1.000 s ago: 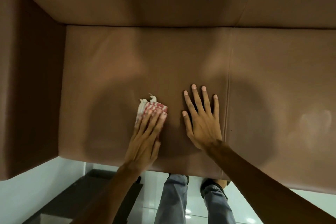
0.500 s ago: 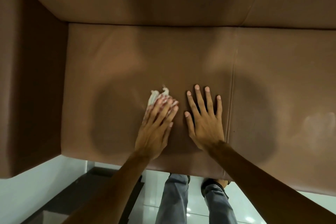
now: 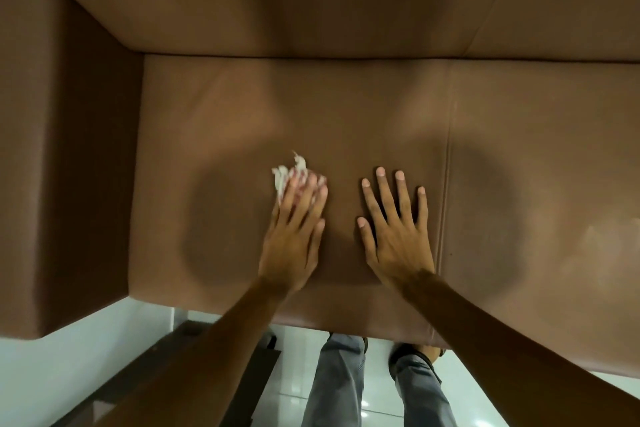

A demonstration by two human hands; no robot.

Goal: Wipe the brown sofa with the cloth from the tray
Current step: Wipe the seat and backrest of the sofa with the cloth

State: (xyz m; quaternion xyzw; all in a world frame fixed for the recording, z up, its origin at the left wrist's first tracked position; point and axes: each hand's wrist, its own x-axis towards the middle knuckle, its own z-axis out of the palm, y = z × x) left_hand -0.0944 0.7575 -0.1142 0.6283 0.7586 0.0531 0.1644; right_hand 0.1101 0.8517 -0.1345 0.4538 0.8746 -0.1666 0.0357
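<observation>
**Wiping the seat cushion, cloth under my left palm**

On the left seat cushion of the brown leather sofa [image 3: 346, 107], my left hand [image 3: 294, 232] lies flat over the crumpled red-and-white checked cloth [image 3: 287, 173], fingers pressed together on top of it. This is a press more than a pinch: the grip bears down on the cloth against the leather, and only a white bunched edge shows beyond my fingertips. My right hand [image 3: 398, 229] is spread open, fingers apart, palm down on the same cushion just left of the seam, holding nothing and bracing me as I lean over.

To do this stroke well, I judge I should keep the palm weight even so the cloth stays trapped and does not roll out from under the fingers. Overlapping passes would avoid unwiped strips, working toward the armrest [image 3: 69, 149] and the back crease. The bracing hand should shift before the cloth reaches it.

Compared with a second ago, the cloth and my left hand have slid to the right and a little farther up the cushion, closer to the right hand. More of the checked pattern is now hidden under my fingers. The right hand sits about where it did.
</observation>
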